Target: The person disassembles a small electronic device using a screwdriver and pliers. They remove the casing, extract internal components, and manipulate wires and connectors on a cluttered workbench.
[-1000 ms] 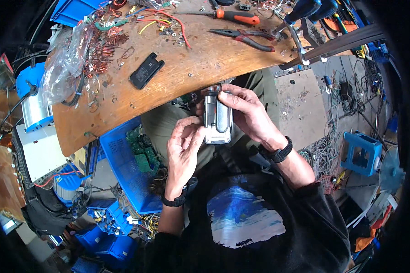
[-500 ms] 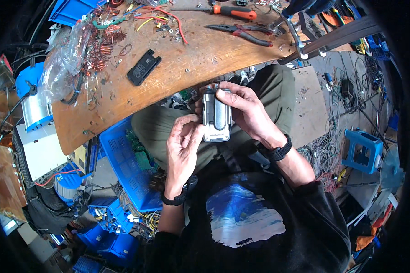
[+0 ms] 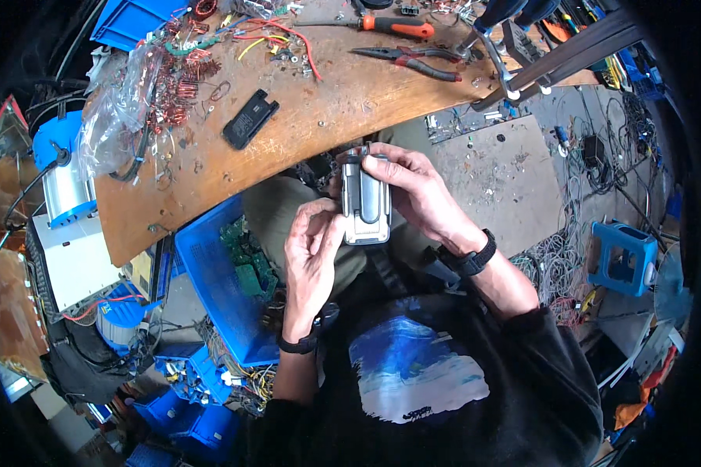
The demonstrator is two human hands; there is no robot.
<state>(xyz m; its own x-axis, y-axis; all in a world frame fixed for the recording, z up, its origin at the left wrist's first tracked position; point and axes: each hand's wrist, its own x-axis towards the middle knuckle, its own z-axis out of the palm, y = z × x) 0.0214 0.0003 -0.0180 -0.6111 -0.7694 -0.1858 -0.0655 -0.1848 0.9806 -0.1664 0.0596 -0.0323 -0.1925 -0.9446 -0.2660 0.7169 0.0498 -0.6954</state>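
Observation:
Between my two hands, below the desk edge, is a small silver-and-black device (image 3: 369, 214) with a long rounded clip-like piece on the upper face. My left hand (image 3: 311, 253) grips its lower left side with bent fingers. My right hand (image 3: 424, 198) holds it from the right, thumb resting near the top; its fingertips are partly hidden behind it. On the wooden desk (image 3: 296, 132) above lies a flat black plastic cover (image 3: 250, 118).
Pliers (image 3: 409, 61), a screwdriver (image 3: 397, 26), copper coils (image 3: 181, 97) and loose wires lie on the desk. Metal clamps (image 3: 506, 58) stand at its right. A blue crate of circuit boards (image 3: 214, 311) is at my lower left; a blue stool (image 3: 623, 257) is at right.
The device and my hands have shifted slightly left and up in the picture, still in the same grip. The legs beneath have shifted a little.

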